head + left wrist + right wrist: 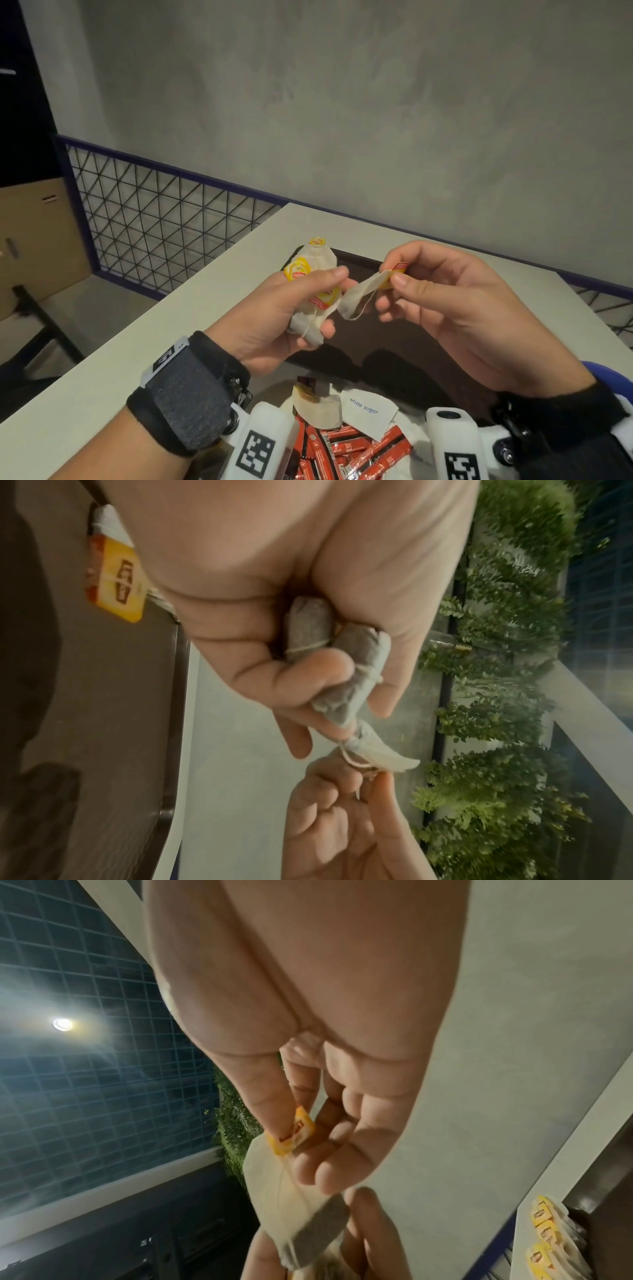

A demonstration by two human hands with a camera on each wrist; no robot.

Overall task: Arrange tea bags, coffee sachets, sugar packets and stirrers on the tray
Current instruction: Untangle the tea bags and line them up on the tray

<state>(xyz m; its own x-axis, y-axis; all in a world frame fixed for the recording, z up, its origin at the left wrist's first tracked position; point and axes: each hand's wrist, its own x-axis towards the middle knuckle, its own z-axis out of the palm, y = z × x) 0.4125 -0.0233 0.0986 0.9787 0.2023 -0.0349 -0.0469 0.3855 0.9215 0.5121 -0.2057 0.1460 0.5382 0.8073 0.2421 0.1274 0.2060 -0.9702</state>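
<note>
My left hand grips a bunch of white tea bags with yellow tags, held above the dark brown tray. In the left wrist view the curled fingers clamp the bags. My right hand pinches the yellow-red tag of one tea bag that stretches between the two hands. The right wrist view shows thumb and forefinger on that tag, with the bag hanging below.
A heap of red coffee sachets, a white sugar packet and a loose tea bag lie near me. The tray sits on a pale table against a grey wall. More yellow-tagged tea bags lie by the tray's edge.
</note>
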